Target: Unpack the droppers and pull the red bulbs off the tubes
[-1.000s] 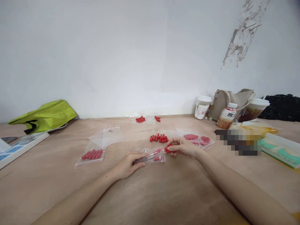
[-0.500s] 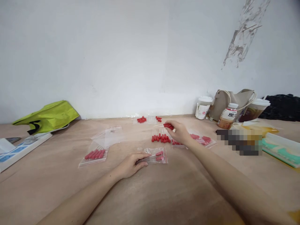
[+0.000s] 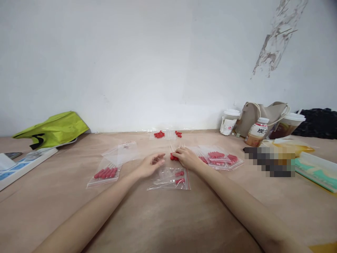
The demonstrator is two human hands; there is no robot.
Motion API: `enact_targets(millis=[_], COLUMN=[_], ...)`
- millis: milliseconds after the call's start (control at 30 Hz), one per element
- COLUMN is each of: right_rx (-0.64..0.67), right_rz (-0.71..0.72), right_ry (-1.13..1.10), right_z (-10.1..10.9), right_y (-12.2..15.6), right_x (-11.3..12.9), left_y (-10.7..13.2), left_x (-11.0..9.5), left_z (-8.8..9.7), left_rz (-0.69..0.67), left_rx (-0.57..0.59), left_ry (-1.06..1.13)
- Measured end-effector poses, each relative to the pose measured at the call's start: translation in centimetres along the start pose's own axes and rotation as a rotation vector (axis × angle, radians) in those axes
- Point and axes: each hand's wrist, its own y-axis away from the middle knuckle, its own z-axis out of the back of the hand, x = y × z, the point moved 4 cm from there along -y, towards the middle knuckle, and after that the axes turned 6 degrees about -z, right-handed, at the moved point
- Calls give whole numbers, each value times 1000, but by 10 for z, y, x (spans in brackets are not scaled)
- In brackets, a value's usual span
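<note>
A clear zip bag point(image 3: 171, 179) with a few red-bulbed droppers inside lies flat on the table in front of me. Just beyond it is a loose row of red-bulbed droppers point(image 3: 173, 154). My right hand point(image 3: 187, 157) rests on that row, fingers curled over the red bulbs. My left hand point(image 3: 151, 163) hovers beside it to the left, fingers loosely apart, holding nothing. A filled bag of droppers point(image 3: 105, 173) lies at the left, with an empty bag point(image 3: 122, 150) behind it. More filled bags point(image 3: 219, 158) lie to the right.
Loose red bulbs point(image 3: 158, 134) sit by the wall. A lime-green bag point(image 3: 51, 129) and a white board point(image 3: 22, 166) are at the left. Cups point(image 3: 229, 121), a bottle point(image 3: 256, 131), a beige tote point(image 3: 265, 114) and a green-white package point(image 3: 316, 168) crowd the right.
My left hand has let go of the middle bag and moved forward toward the loose droppers. My right hand came down from the air onto the dropper row.
</note>
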Motion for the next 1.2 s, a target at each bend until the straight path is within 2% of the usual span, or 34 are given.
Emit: enact_targets(millis=[133,233,400,533,633,733,833,933,967,1100,1200], right_rx=[-22,-47,-128,-171,-178,-118,-19,38,48,92,137], right_rz=[-73,-121,-240,-295,-443,-619,-718,-745,-735,-652,-585], right_ry=[-43,-84,-277,-408,-484,-574,-648,-659,-669,-775,-884], right_z=[3,9,24,36,37,29,22,20,21,21,19], right_y=[2,5,20,40,57,71,77,79,78,77,75], right_x=[-2,-3,-8,-2,2,5,9,12,14,20,25], left_y=[-37,-50,-52,-49,-48,-46,-35,-9,2,42,54], left_x=[13,18,20,20,18,16,9,-6,-11,-26,-31], left_z=[-10,-21,-23,-21,-20,-17,-12,-9,-9,-19,-24], left_rz=[16,9,10,19,23,20,-13,-93,-119,-172,-192], left_rx=[21,38,1,-4,-11,-27,-73,-103,-82,153,214], left_ry=[0,-10,-91,-143,-167,-183,-204,-229,-236,-243,-277])
